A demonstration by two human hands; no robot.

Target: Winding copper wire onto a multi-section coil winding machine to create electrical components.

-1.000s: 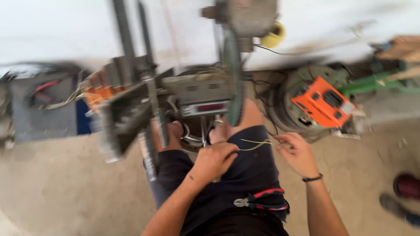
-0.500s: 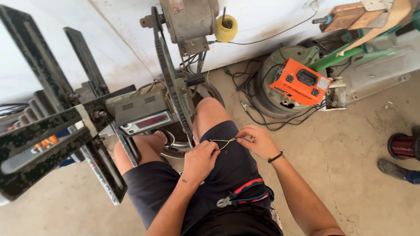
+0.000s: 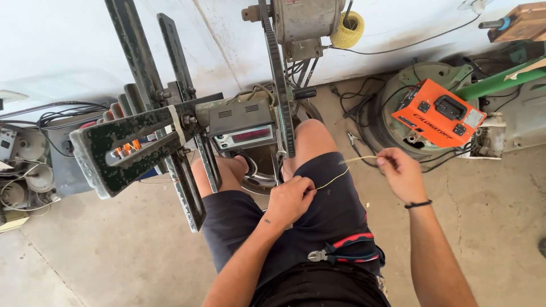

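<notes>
My left hand [image 3: 291, 200] rests on my lap and pinches one end of a thin yellow wire [image 3: 336, 176]. My right hand [image 3: 401, 173] pinches the other end and holds it stretched up to the right. Just beyond my knees stands a grey machine [image 3: 242, 128] with a red display, a tall toothed belt [image 3: 278, 74] and a motor housing [image 3: 307, 23]. A spool of yellow wire [image 3: 348, 28] hangs beside the motor. Red-handled pliers [image 3: 341, 251] lie on my right thigh.
Dark metal bars and a worn lever frame [image 3: 136, 148] jut out left of the machine. An orange box [image 3: 438, 113] sits on a round coil of cables at the right. Grey electrical parts [image 3: 25, 165] lie at the far left on the concrete floor.
My hands have pulled apart, the right one moving out to the right, so the yellow wire is now stretched longer between them. The view has steadied.
</notes>
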